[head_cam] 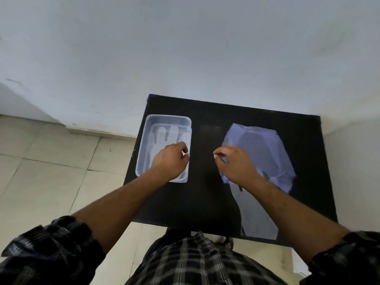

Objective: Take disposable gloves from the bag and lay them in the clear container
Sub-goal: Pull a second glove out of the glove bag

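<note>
On the left of the black table (205,194) stands a clear rectangular container (144,138). A translucent disposable glove (162,133) lies flat inside it, fingers pointing away from me. My left hand (170,159) hovers over the container's right side, with fingers curled and pinched on the glove's near end by the rim. A crumpled bluish plastic bag (265,151) lies on the right half of the table. Over its left edge my right hand (234,163) has thumb and fingertips pinched together on the plastic. Any gloves inside the bag are hidden.
The table's far edge meets a white wall (185,48). Tiled floor (41,171) lies to the left, with a step along the wall. A second sheet of clear plastic (259,219) lies near the front right edge. My checked shirt (195,262) fills the bottom.
</note>
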